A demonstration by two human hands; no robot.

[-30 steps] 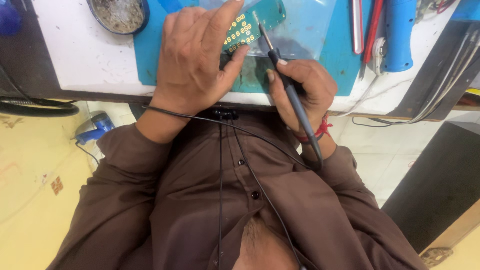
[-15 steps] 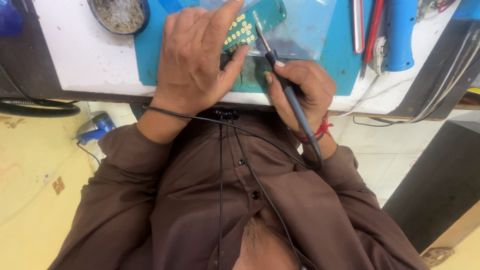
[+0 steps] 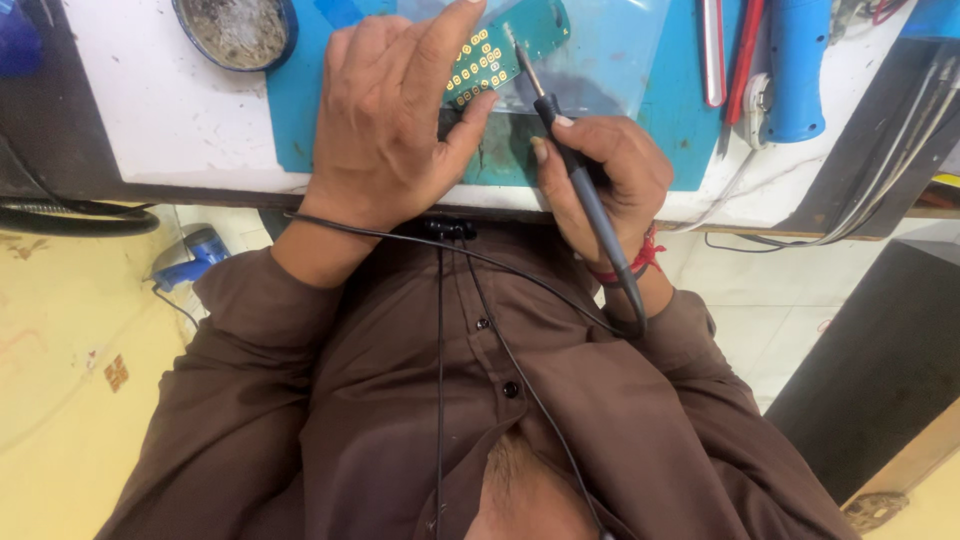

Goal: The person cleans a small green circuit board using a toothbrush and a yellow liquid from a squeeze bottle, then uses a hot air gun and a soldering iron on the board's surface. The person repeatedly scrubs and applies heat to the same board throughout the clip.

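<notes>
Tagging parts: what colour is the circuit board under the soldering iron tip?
Green circuit board with rows of gold pads; head view.

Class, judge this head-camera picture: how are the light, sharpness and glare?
Head view: even, soft light; the left hand and the right hand gripping the dark soldering iron look sharp; a faint sheen on the clear plastic sheet; the green circuit board reads clearly.

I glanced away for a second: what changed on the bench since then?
Hardly anything. The right hand still grips the soldering iron, its tip at the green circuit board, perhaps a touch closer. The left hand still pins the board on the blue mat.
</notes>
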